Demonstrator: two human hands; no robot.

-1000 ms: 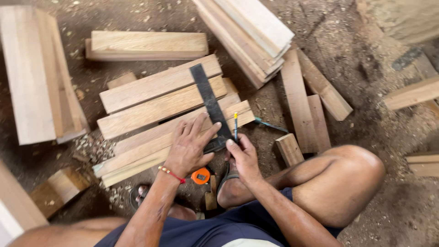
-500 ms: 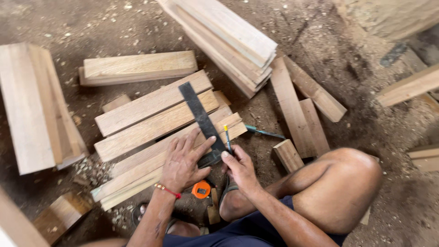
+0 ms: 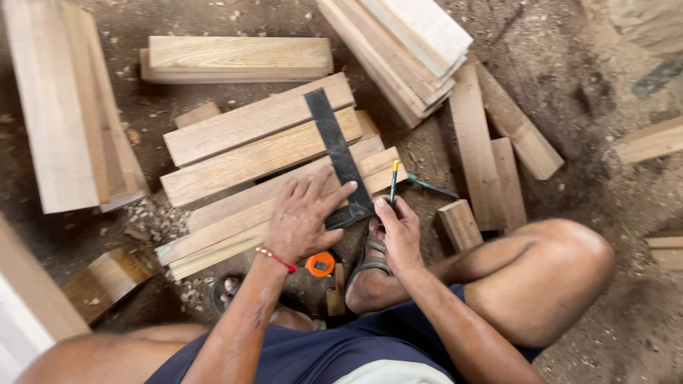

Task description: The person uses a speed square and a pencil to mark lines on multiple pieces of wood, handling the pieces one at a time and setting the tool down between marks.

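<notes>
The left hand (image 3: 302,224) lies flat, fingers (image 3: 334,198) spread and unclenched, pressing the black square (image 3: 338,153) down onto the front boards (image 3: 277,206); the thumb sits against the square's stock at the near edge. The right hand (image 3: 398,231) is closed on a pencil (image 3: 393,181), held upright with its point down beside the blade's right edge, near the end of the front board. The square's blade runs at a slant across four boards laid side by side on the dirt floor (image 3: 569,107), their right ends roughly in line. Whether a pencil line is already drawn along the blade cannot be told; no mark shows on the wood to either side, so the marking looks to be at or near its start, with the boards farther up the blade yet unmarked as far as can be seen. Below the hands an orange tape measure (image 3: 321,264) lies by a sandalled foot (image 3: 370,274). Outward lie a stack of boards (image 3: 398,50) at top, a thick plank (image 3: 238,57) beyond, wide planks (image 3: 57,107) to the left, short offcuts (image 3: 498,156) to the right, and shavings (image 3: 153,220) on the floor.
</notes>
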